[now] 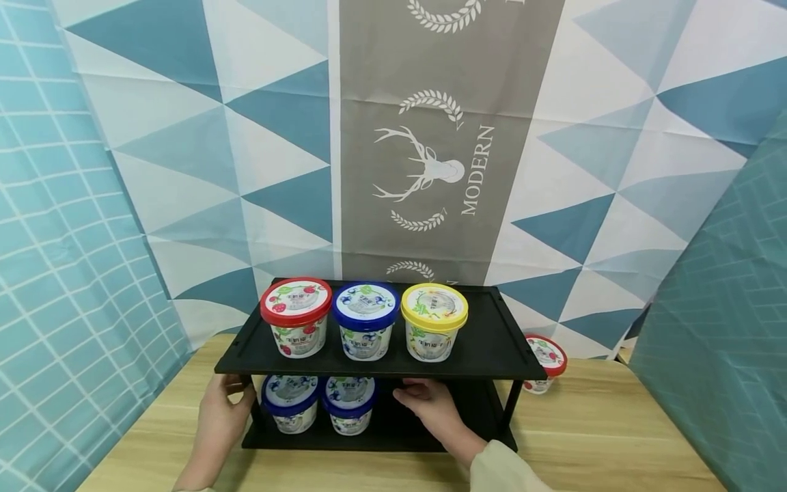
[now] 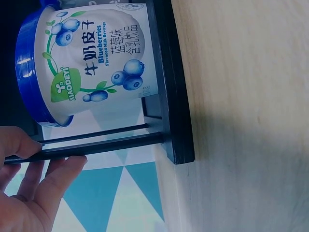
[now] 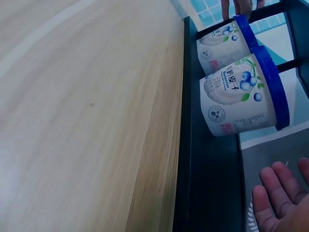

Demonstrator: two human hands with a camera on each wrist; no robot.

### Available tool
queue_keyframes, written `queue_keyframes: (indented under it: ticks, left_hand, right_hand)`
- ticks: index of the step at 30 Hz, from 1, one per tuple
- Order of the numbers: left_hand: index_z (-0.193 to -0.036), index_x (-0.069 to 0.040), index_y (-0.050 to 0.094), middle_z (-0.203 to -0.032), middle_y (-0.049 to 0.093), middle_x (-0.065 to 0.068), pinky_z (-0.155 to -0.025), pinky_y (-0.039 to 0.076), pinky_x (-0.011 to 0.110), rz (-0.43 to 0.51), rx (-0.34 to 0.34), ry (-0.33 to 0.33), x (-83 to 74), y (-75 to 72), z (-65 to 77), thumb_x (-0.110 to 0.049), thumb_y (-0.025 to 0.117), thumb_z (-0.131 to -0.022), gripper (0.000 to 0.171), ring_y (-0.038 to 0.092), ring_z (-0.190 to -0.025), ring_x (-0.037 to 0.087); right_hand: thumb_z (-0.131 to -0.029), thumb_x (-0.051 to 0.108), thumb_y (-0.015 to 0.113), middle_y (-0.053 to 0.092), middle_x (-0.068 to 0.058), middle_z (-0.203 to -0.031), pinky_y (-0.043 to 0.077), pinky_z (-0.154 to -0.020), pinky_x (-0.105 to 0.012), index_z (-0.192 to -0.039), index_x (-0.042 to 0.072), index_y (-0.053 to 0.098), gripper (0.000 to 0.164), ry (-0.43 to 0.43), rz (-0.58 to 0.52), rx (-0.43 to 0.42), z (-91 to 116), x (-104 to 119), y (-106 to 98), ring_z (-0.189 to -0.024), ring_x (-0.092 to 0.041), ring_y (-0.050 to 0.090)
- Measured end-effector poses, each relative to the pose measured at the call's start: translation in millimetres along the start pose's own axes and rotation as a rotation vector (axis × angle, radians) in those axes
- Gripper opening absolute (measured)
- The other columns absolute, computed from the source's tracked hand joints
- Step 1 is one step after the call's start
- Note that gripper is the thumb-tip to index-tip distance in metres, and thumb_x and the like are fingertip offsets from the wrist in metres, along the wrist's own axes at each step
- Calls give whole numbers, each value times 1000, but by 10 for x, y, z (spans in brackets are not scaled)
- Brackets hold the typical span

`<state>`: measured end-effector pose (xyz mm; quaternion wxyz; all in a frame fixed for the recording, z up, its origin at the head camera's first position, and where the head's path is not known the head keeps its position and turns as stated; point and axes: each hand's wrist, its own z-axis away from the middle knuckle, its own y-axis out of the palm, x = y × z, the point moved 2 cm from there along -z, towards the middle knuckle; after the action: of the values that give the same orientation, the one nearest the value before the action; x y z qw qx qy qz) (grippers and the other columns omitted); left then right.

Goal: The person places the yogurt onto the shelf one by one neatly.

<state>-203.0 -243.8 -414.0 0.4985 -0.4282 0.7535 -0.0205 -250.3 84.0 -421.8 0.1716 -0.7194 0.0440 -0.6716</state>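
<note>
A black two-tier rack point(image 1: 486, 335) stands on the wooden table. My left hand point(image 1: 223, 413) grips its left upright, thumb on one side and fingers on the other, as the left wrist view shows. On the lower tier, two blue-lidded blueberry cups, a left one point(image 1: 291, 403) and a right one point(image 1: 349, 404), stand side by side. My right hand point(image 1: 430, 410) is under the upper tier, right of these cups and apart from them. Its fingers point(image 3: 277, 186) are loosely extended and hold nothing. Above stand a red-lidded cup point(image 1: 298, 318), a blue-lidded cup point(image 1: 365, 321) and a yellow-lidded cup point(image 1: 433, 321).
Behind the rack's right end, another red-lidded cup point(image 1: 544, 362) is on the table point(image 1: 602, 424), partly hidden by the rack. A patterned cloth point(image 1: 424, 164) hangs at the back. Tiled-pattern cloths close off the left and right sides.
</note>
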Motion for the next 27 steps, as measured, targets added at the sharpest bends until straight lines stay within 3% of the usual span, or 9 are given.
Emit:
queue_keyframes:
  ticks: [7, 15, 22, 27]
  left_hand:
    - [-108, -2, 46, -94, 55, 20, -76, 48, 49, -2, 19, -15, -8, 8, -5, 4, 53, -78, 31, 58, -85, 38]
    - [-106, -2, 47, -93, 56, 19, -74, 48, 46, -9, 7, -13, 1, -1, -12, 5, 54, -77, 31, 58, -84, 36]
    - [-108, -2, 47, -95, 56, 21, -75, 47, 51, 1, 10, -21, -9, 1, -2, 5, 54, -77, 32, 57, -85, 39]
    - [-107, -2, 47, -95, 56, 21, -74, 48, 48, -5, 8, -29, -7, 2, -5, 5, 54, -77, 32, 58, -85, 38]
  right_hand:
    - [-74, 48, 63, 64, -4, -90, 48, -62, -28, -112, 4, 54, 59, 74, 58, -48, 132, -35, -251, -75, -12, 58]
    - [-74, 49, 63, 64, -2, -88, 49, -63, -32, -109, 7, 56, 54, 122, 81, -111, 247, -131, -498, -74, -13, 57]
    - [-73, 45, 66, 61, -3, -83, 49, -60, -29, -111, 6, 52, 56, 152, 66, -215, 332, -204, -706, -71, -15, 57]
    - [-75, 44, 64, 62, -4, -85, 50, -62, -30, -113, 4, 51, 56, 168, 71, -232, 412, -235, -833, -75, -17, 59]
